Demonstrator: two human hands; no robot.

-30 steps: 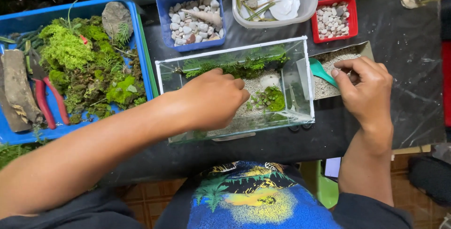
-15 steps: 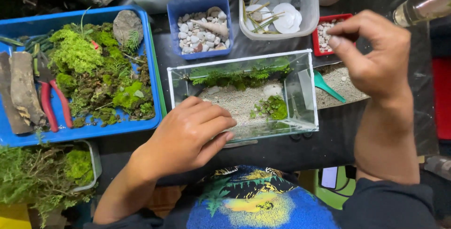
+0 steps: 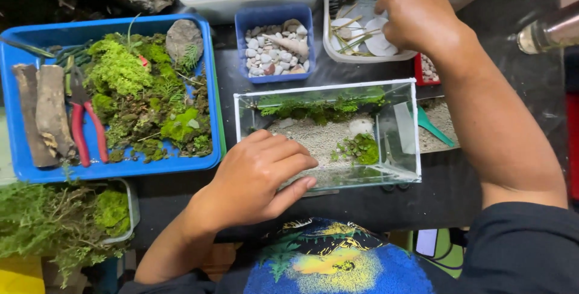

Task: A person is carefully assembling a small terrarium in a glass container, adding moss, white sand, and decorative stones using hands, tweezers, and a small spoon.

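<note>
1. In the middle of the frame, on the dark tabletop, sits the small glass tank. It has a sand bed inside, a strip of green moss along the back wall and a little green clump toward the right. Only one view here, the head camera looking straight down.

2. Handling-wise, I'd guess the tank is stiff but fragile: thin glass walls, slick faces, and heavier than it looks with the sand in it. Best hold is probably flat palms on the two short ends or a hand under the base, not a pinch on the rim.

3. The left hand rests on the front left corner of the tank, fingers loosely spread and lying flat over the near rim, bracing it rather than clamping.

4. The right hand is at the upper right of the frame, over the clear tub of white shells and sticks. Its fingers are curled down into the tub; whether they've actually pinched anything I can't tell, the knuckles hide it.

5. Around it: a blue tray of moss at left with red pliers, and a blue box of pebbles just behind the tank.
</note>
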